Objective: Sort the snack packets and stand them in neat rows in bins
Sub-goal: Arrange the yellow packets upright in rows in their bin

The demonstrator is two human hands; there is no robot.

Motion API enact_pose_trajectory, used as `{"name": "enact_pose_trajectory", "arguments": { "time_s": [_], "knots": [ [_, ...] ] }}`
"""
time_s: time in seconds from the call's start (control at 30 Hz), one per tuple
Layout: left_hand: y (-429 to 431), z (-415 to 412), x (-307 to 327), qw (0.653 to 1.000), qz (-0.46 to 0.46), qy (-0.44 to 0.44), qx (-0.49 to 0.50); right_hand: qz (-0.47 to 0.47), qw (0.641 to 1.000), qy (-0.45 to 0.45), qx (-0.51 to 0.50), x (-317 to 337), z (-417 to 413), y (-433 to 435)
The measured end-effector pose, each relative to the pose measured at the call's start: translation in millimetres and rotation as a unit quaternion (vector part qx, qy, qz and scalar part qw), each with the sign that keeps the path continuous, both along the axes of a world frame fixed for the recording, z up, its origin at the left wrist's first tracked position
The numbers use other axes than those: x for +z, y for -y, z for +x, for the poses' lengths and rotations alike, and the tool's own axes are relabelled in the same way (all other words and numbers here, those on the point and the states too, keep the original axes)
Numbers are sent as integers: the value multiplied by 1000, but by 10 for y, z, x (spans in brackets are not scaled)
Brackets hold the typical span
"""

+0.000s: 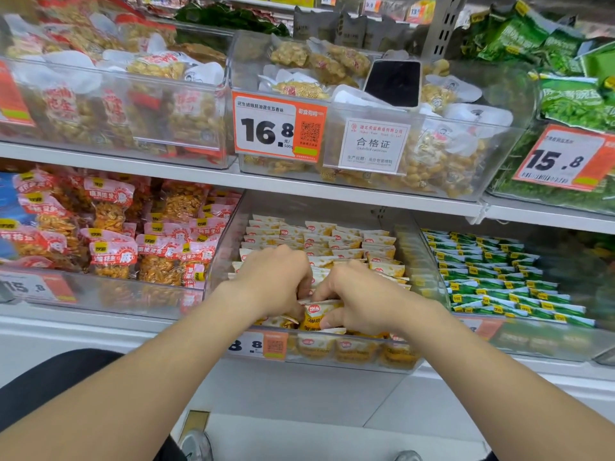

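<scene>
A clear plastic bin on the lower shelf holds rows of small yellow and white snack packets standing on edge. Both my hands are inside its front part, side by side. My left hand curls its fingers round packets at the front of the rows. My right hand pinches a yellow packet with a red logo, thumb on its face. The packets under my palms are hidden.
Left of the bin are red peanut packets, to the right neat rows of green packets. The upper shelf carries bins of peanut bags, a price tag reading 16.8 and a dark phone lying on the bags.
</scene>
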State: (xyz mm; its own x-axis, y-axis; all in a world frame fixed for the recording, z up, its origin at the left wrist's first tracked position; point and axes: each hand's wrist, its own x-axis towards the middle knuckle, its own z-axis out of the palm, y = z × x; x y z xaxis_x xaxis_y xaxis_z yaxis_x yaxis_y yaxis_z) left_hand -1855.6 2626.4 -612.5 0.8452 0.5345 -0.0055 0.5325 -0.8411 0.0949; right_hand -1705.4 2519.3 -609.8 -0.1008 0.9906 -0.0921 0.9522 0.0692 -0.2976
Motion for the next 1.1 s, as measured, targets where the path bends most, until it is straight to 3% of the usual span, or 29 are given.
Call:
{"name": "enact_pose_trajectory", "arguments": {
  "time_s": [0.13,0.27,0.37,0.5,0.63,0.77,0.9,1.1],
  "knots": [
    [64,22,-18,997,75,4,-2,-36,999,7,11,46,-20,-62],
    [38,2,-29,997,74,12,8,-36,997,63,9,4,-100,-160],
    [-75,-61,-99,998,46,39,13,-14,995,101,-8,-87,-159,-196],
    [-214,-260,-84,998,-35,6,59,-27,992,120,-5,-86,-178,-246],
    [-252,-371,-93,997,-69,29,18,-22,989,144,-15,-66,-196,-275],
    [-240,-404,-85,991,-129,-11,-17,1,989,150,-17,-76,-192,-255],
    [-204,-389,-21,991,-103,-77,-33,-45,997,69,-9,18,-47,-191],
    [-196,-328,-3,989,-82,-120,-13,-49,990,132,32,-82,-54,-217]
  ]
}}
